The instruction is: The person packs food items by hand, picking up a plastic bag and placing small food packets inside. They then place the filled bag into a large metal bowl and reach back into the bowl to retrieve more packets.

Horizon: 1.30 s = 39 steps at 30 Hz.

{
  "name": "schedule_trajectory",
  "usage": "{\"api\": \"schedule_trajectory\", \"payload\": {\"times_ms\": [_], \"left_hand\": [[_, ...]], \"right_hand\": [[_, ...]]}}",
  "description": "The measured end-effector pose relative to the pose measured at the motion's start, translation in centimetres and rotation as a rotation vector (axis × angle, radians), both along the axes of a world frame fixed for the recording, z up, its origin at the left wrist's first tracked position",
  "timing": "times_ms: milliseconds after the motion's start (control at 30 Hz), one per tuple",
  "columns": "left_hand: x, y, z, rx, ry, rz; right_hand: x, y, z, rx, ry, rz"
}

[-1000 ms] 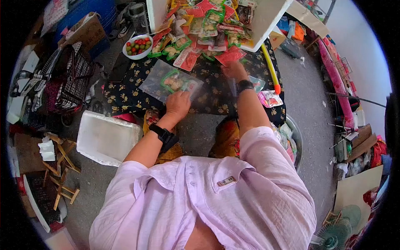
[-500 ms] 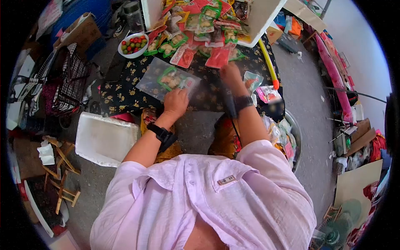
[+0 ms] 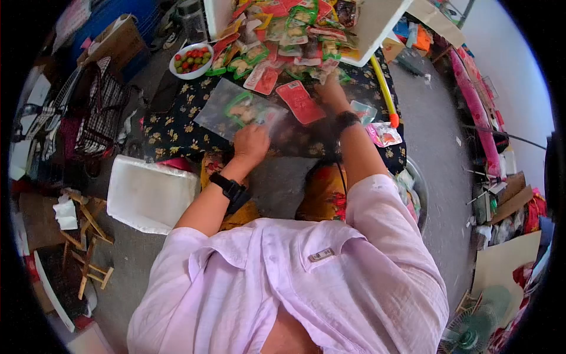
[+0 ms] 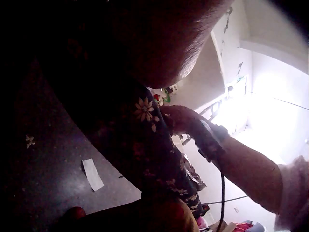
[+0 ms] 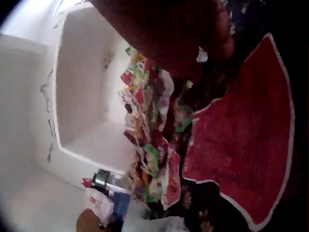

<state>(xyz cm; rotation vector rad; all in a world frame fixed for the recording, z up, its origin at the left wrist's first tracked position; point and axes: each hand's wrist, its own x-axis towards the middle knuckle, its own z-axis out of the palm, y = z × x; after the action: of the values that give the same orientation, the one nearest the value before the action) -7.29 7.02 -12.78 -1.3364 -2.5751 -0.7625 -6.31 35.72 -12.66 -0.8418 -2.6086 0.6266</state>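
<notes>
On the flowered dark cloth (image 3: 177, 130) lies a clear plastic bag (image 3: 209, 115) with a green-edged food packet (image 3: 242, 109) inside. My left hand (image 3: 252, 144) grips the bag's near edge, its fingers curled over the film. To the right, a red packet with a pale border (image 3: 302, 103) lies flat; it also shows large in the right wrist view. My right hand (image 3: 333, 94) reaches past that packet to the near edge of the pile, fingertips at a pale pinkish packet (image 3: 326, 68). I cannot tell whether they pinch it.
A white foam box (image 3: 377, 29) lies behind the heaped packets (image 3: 289, 35). Left of the pile stands a white bowl of small red and green fruits (image 3: 193, 62). A yellow stick (image 3: 383, 88) and small pouches (image 3: 383, 134) lie right. Another foam box (image 3: 153, 194) sits lower left.
The red packet has come from the pile toward me and left, and now lies on the cloth. My right hand drew back, then reached to the pile again. My left hand stays on the bag.
</notes>
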Motion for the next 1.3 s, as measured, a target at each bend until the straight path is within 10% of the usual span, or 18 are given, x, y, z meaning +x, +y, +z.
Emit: {"api": "schedule_trajectory", "payload": {"times_ms": [167, 333, 367, 433, 533, 733, 967, 1000, 1300], "left_hand": [[0.1, -0.1, 0.0, 0.058, 0.000, -0.005], [-0.3, -0.1, -1.1, 0.040, 0.040, -0.003], [-0.3, -0.1, -0.8, 0.002, 0.031, 0.005], [-0.1, 0.1, -0.2, -0.056, -0.001, 0.024], [0.3, 0.1, 0.6, -0.075, -0.029, 0.052], [1.6, -0.9, 1.8, -0.149, 0.018, 0.071], [1.5, -1.7, 2.2, -0.030, -0.262, 0.187], [1.4, -1.7, 2.3, -0.018, -0.299, 0.180], [1.2, -0.5, 0.7, 0.115, -0.278, 0.117]], "right_hand": [[-0.8, -0.5, 1.2, 0.123, -0.210, 0.014], [-0.4, 4.2, -3.1, -0.387, 0.417, -0.080], [0.9, 3.9, -2.6, 0.195, 0.399, -0.107], [2.1, 3.7, -0.9, -0.633, 0.519, -0.164], [3.6, 2.5, 0.9, -0.681, 0.607, -0.156], [6.7, -1.1, 3.7, -0.111, 0.466, -0.229], [10.9, -4.0, 3.5, -0.447, 0.775, -0.139], [11.6, -4.8, 3.3, -0.816, 0.913, -0.089], [14.3, -12.9, 5.2, -1.302, 0.757, -0.051]]}}
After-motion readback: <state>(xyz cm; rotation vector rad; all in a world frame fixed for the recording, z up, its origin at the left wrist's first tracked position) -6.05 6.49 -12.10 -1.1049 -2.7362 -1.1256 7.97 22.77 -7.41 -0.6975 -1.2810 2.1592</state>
